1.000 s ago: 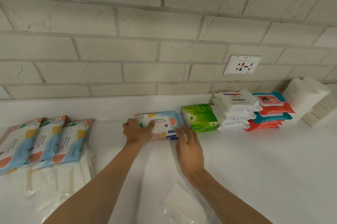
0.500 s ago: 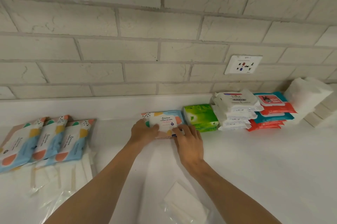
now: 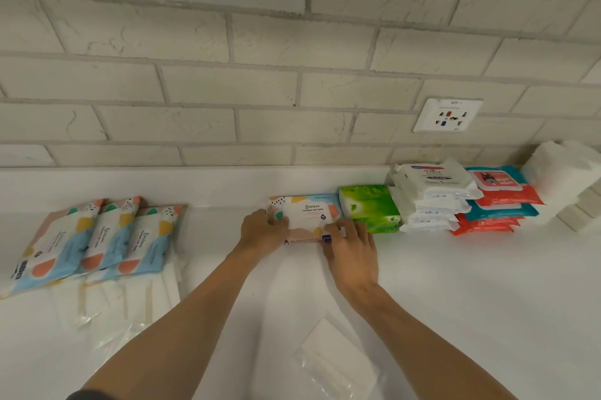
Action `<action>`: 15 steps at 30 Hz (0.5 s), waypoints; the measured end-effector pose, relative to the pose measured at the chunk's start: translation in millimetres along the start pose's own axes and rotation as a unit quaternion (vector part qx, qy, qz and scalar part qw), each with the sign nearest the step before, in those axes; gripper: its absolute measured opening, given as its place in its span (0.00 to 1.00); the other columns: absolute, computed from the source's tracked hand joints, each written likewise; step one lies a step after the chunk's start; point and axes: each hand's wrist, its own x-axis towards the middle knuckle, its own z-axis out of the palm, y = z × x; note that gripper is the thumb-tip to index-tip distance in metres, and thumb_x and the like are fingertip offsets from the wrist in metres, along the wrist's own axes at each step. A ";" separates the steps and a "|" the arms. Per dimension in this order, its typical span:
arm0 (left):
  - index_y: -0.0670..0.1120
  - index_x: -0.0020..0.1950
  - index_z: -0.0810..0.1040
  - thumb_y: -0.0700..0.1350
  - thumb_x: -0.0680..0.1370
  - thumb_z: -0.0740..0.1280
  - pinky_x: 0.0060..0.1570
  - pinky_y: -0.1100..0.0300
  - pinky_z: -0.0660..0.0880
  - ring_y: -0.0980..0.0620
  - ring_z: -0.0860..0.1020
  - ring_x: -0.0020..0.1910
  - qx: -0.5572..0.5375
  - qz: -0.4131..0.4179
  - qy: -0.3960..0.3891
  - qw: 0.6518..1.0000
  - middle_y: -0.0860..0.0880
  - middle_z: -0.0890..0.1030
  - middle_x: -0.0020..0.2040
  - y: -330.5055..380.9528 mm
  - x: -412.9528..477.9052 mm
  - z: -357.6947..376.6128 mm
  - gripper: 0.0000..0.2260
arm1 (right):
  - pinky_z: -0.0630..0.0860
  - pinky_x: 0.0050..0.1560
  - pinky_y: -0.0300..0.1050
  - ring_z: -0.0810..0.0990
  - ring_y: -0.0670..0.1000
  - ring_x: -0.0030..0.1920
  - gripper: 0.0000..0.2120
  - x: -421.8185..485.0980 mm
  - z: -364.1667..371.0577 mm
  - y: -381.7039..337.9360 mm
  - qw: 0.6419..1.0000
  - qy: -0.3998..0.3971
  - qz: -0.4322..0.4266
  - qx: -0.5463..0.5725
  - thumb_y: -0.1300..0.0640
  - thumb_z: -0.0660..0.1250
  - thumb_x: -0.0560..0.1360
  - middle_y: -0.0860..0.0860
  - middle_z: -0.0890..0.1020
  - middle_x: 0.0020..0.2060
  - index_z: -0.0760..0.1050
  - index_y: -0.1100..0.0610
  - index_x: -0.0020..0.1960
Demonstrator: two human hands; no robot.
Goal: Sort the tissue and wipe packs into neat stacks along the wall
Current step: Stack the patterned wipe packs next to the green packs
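A colourful wet-wipe pack (image 3: pixel 307 212) lies flat on the white counter by the wall, just left of a green tissue pack (image 3: pixel 370 207). My left hand (image 3: pixel 261 230) grips the pack's left end, thumb on top. My right hand (image 3: pixel 349 243) holds its front right corner, fingers curled over the edge. To the right stand a stack of white Dove packs (image 3: pixel 429 194) and a stack of red and teal packs (image 3: pixel 497 201). Three more colourful wipe packs (image 3: pixel 97 240) lie overlapping at the far left.
White tissue blocks (image 3: pixel 566 178) sit at the far right by the wall. Clear plastic sleeves (image 3: pixel 130 302) lie under the left packs, and another clear packet (image 3: pixel 335 364) lies near the front between my arms. A wall socket (image 3: pixel 447 114) is above the stacks.
Both hands have slid the colourful pack to the right until it sits against the green tissue pack. My right hand moved from its right side onto its front corner.
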 end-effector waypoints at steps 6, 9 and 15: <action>0.44 0.67 0.73 0.50 0.78 0.67 0.47 0.62 0.68 0.52 0.73 0.52 -0.042 0.035 0.044 0.998 0.50 0.75 0.55 -6.7 -19.8 -27.5 0.19 | 0.78 0.44 0.52 0.79 0.60 0.47 0.08 -6.9 -16.0 -26.8 0.999 0.017 0.004 0.047 0.56 0.74 0.69 0.56 0.82 0.51 0.80 0.55 0.47; 0.48 0.61 0.78 0.47 0.77 0.68 0.51 0.61 0.72 0.50 0.79 0.54 -0.032 0.070 0.079 0.994 0.52 0.80 0.53 -18.6 -28.9 -54.8 0.13 | 0.76 0.47 0.50 0.77 0.57 0.47 0.04 -12.1 -32.7 -61.5 0.986 -0.016 0.001 0.164 0.57 0.67 0.74 0.53 0.81 0.49 0.79 0.53 0.48; 0.49 0.54 0.80 0.43 0.77 0.67 0.50 0.61 0.74 0.52 0.79 0.49 -0.007 0.107 0.143 0.984 0.53 0.80 0.49 -46.9 -45.8 -116.1 0.07 | 0.77 0.49 0.47 0.77 0.51 0.47 0.05 -21.1 -48.1 -136.9 0.942 -0.052 -0.002 0.333 0.59 0.66 0.75 0.51 0.81 0.47 0.79 0.56 0.50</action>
